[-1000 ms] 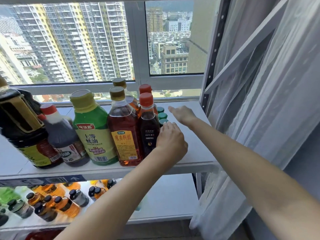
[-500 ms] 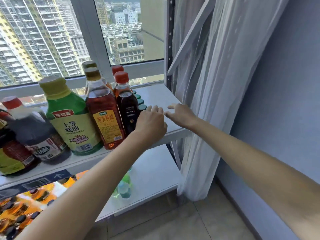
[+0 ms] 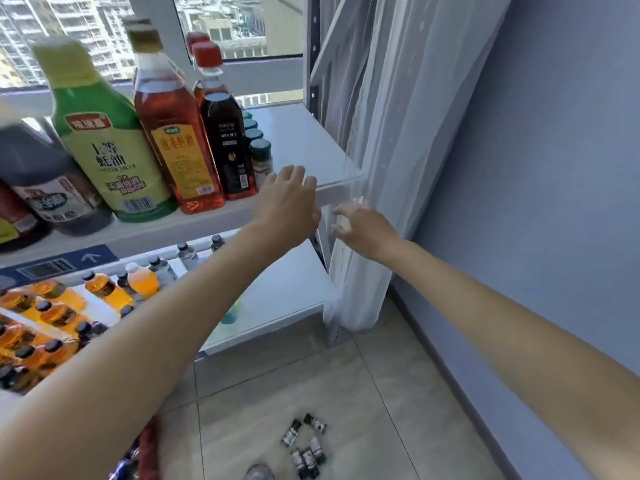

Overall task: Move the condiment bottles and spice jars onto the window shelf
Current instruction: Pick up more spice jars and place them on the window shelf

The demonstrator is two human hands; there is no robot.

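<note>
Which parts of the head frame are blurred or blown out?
Head view: motion blur smears the left edge, worst on the dark sauce bottle and the orange bottles below; the oyster sauce bottle label stays legible; the window is bright and washed; wide-angle distortion bends the forearms.

"OYSTER SAUCE" on green bottle (image 3: 114,147)

The shelf (image 3: 298,147) looks like smooth white painted metal with a slight sheen. On it, the green bottle (image 3: 110,143) is glossy plastic with a paper label; the amber bottle (image 3: 176,133) beside it is clear and shiny. Right of the shelf hangs a sheer white cloth curtain (image 3: 391,133). The floor (image 3: 346,393) below is matt beige tile.
</note>
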